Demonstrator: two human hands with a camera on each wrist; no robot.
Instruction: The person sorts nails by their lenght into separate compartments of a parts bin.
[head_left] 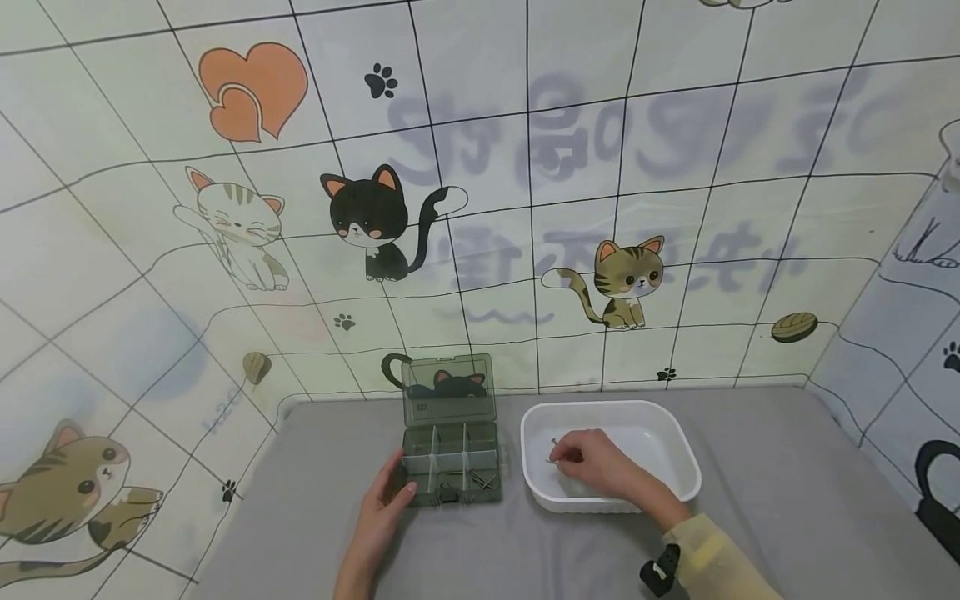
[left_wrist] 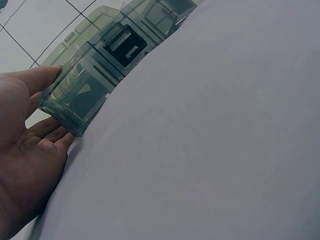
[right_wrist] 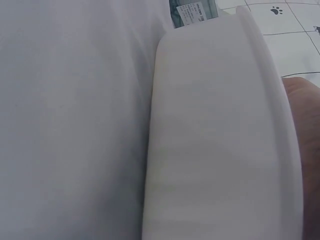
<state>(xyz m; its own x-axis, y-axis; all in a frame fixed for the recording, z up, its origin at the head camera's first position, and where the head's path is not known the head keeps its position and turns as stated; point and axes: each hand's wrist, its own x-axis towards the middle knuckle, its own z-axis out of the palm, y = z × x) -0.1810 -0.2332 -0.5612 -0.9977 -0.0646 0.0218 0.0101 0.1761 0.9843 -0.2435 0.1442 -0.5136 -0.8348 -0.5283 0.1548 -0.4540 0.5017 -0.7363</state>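
Box (head_left: 462, 460), green and see-through, sits near the counter's (head_left: 765, 475) back edge, left of the middle, its lid (head_left: 450, 410) raised at the back; metal pieces (head_left: 483, 481) lie in its front right compartment. The left hand (head_left: 378, 504) grips the box at its front left corner, thumb on the upper edge and fingers against the side. Just right of the box stands the white tray (head_left: 570, 504); the right hand (head_left: 596, 461) reaches over its left part, fingertips drawn together on what seems a thin piece (head_left: 552, 461), mostly hidden. The box looks light and stiff, a little slick, easily nudged, and best held by its side walls rather than by the lid. Such pieces should be hard, light and prone to slip or roll, and are best pinched at mid-length between thumb and forefinger.
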